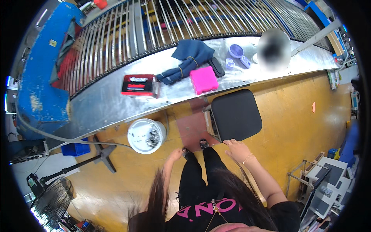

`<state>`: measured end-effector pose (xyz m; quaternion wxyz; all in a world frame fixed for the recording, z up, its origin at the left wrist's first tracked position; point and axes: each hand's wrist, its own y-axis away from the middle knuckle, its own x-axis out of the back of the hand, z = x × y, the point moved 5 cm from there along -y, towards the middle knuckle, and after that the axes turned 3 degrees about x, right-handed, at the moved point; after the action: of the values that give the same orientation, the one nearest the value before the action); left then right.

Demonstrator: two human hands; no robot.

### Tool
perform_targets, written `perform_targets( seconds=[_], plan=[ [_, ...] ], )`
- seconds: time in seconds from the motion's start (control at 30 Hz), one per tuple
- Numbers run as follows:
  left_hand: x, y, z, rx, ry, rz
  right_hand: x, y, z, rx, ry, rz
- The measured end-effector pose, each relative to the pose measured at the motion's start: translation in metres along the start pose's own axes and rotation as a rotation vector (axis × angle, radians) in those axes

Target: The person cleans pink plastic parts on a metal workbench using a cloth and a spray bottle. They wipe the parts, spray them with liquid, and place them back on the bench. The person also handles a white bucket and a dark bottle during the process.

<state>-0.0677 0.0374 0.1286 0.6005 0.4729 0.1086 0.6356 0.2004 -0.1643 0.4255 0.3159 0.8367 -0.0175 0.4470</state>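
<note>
My left hand (176,154) hangs beside my left leg, fingers loosely curled, with nothing visible in it. Over the near edge of a black stool seat (236,116) my right hand (237,150) reaches with its fingers stretched out; whether it touches the seat I cannot tell. Below the metal bench, to the left of the stool, stands a white bucket (141,133) with dark bits in it.
On the metal bench (92,104) lie a red-black box (139,86), dark blue cloth (191,52), a pink case (205,80), a black case (217,67) and a lavender handheld fan (236,51). Metal rollers (154,23) run behind. A floor fan (52,197) stands left.
</note>
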Motion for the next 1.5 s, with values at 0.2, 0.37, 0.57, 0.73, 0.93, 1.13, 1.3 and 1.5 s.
perform_targets(
  seconds=[0.2, 0.37, 0.57, 0.73, 0.93, 1.13, 1.3, 1.5],
  plan=[
    [0.026, 0.173, -0.096, 0.375, 0.19, 0.035, 0.017, -0.029, -0.092, 0.235, 0.078, -0.097],
    [-0.022, 0.261, -0.211, 0.556, 0.201, 0.081, 0.025, -0.054, -0.139, 0.372, 0.084, -0.109],
    [-0.005, 0.266, -0.112, 0.734, 0.673, -0.009, 0.068, -0.091, -0.098, 0.245, -0.076, -0.039],
    [0.042, 0.18, -0.115, 0.372, 0.985, -0.063, 0.141, -0.181, -0.012, 0.005, -0.04, 0.521],
    [0.155, 0.109, 0.008, 0.22, 0.441, 0.234, 0.19, -0.274, 0.052, -0.076, 0.23, 0.657],
    [0.315, 0.133, 0.175, 0.205, -0.044, 0.531, 0.184, -0.31, 0.063, -0.27, 0.209, 0.456],
    [0.395, 0.102, 0.234, -0.104, -0.548, 0.716, 0.2, -0.301, 0.072, -0.329, 0.081, 0.427],
    [0.422, 0.022, 0.231, 0.039, -0.65, 0.718, 0.206, -0.252, 0.088, -0.372, -0.116, 0.458]
  ],
)
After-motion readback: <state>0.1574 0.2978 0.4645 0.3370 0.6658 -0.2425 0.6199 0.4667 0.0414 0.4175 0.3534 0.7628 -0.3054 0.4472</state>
